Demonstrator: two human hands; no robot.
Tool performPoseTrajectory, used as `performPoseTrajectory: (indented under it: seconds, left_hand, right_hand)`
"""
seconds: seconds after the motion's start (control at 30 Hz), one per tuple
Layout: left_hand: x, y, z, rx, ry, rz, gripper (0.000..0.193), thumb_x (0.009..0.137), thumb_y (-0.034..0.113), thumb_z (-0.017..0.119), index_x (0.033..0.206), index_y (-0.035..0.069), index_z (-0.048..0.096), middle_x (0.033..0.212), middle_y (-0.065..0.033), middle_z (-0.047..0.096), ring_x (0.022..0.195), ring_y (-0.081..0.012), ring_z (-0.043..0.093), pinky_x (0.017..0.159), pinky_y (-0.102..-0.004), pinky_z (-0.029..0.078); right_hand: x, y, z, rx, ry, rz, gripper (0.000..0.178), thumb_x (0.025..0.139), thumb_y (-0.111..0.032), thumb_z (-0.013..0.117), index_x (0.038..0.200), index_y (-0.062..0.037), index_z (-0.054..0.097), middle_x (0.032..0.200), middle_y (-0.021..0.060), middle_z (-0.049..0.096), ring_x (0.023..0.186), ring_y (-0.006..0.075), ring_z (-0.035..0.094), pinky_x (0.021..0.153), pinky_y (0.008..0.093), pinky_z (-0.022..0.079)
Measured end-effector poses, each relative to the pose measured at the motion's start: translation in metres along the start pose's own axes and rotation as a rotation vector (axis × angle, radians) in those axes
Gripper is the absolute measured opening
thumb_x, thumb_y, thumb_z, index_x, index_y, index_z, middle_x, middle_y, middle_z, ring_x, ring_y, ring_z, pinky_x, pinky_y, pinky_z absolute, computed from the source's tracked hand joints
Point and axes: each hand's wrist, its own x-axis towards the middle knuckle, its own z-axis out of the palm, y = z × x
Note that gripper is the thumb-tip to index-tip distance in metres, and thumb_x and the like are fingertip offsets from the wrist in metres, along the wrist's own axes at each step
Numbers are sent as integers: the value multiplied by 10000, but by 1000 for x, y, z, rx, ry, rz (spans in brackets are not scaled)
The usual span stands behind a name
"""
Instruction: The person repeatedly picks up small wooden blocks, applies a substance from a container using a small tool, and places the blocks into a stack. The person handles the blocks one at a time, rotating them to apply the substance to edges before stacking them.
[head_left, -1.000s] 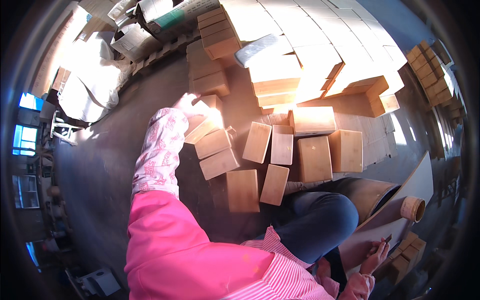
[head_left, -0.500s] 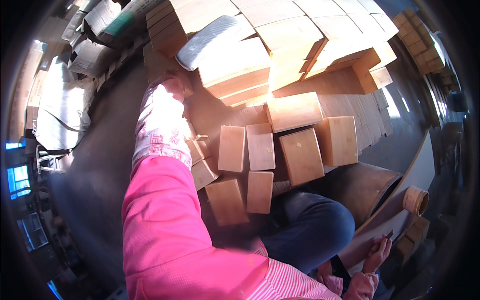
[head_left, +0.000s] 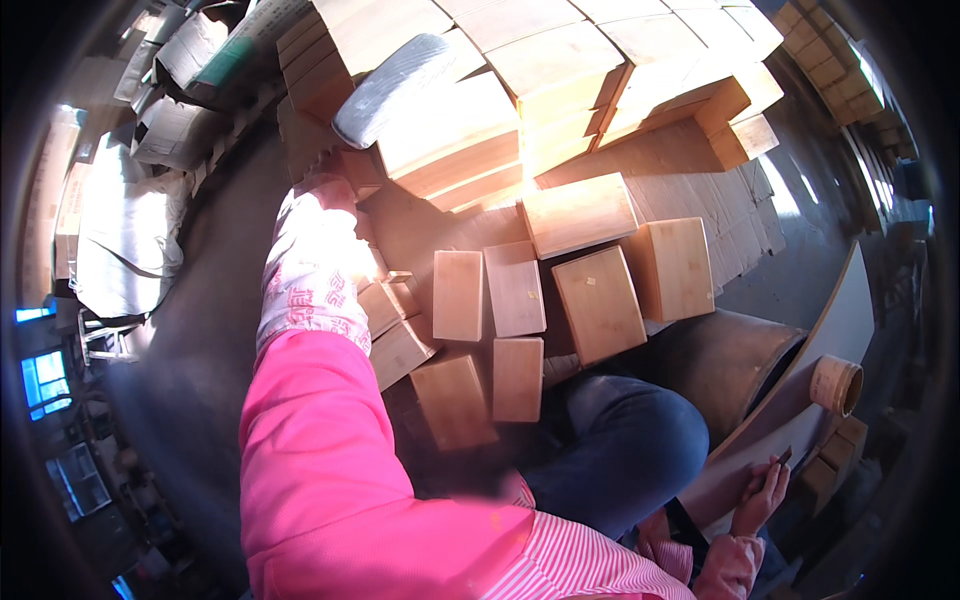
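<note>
My left arm, in a pink sleeve with a white printed cover, reaches toward the upper left. My left hand (head_left: 332,180) is beside a small wooden block (head_left: 361,172) at the foot of a stack. Glare and shadow hide its fingers, so I cannot tell whether it grips the block. A grey-white rounded slab (head_left: 390,90) lies above it on the stacked wooden blocks (head_left: 455,140). At the lower right, my right hand (head_left: 765,492) is closed on a small dark flat piece, pinched at the fingertips. Its exact kind is too small to make out.
Several loose wooden blocks (head_left: 598,305) lie before my bent knee (head_left: 645,430). A pale board (head_left: 790,440) leans by a brown drum-like container (head_left: 735,355), with a tape roll (head_left: 835,386) at its edge. Cardboard boxes (head_left: 180,125) and a white sack (head_left: 125,240) stand at left.
My view has shifted slightly, moving the stacked blocks left and up in the picture. My left hand has come slightly down and left. My right hand keeps hold of the dark piece.
</note>
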Motion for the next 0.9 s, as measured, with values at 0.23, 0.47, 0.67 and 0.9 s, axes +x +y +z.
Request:
performPoseTrajectory:
  seconds: [0.23,0.47,0.67,0.9]
  left_hand:
    - [-32,-16,-77,-97,199,-30,574,654,231,897,1081,66,551,1077,-125,715,1008,-292,693,927,-419,555]
    - [-117,-58,-212,-520,434,-102,702,633,308,924,1150,-24,584,1087,-146,706,1031,-267,689,930,-384,540]
    - [-207,2,-281,-1192,252,225,575,815,340,848,1155,-53,600,1065,-101,684,955,-147,665,873,-290,526]
    - [-345,210,-305,-1126,-255,498,602,878,559,690,1099,-1,665,1023,-73,683,906,-136,649,826,-271,500]
  right_hand:
    - [4,8,4,117,-5,9,205,1112,-202,459,1153,-94,629,763,-24,595,480,3,363,414,175,257]
    - [6,16,8,161,-87,-114,198,1114,-194,453,1144,-91,619,778,-18,606,497,4,380,424,175,277]
    - [3,13,16,202,-125,-172,187,1110,-198,465,1137,-90,615,775,-16,606,534,8,415,447,174,314]
    - [-8,-8,18,379,-267,-163,183,1107,-196,466,1098,-75,603,825,16,663,555,26,458,474,182,353]
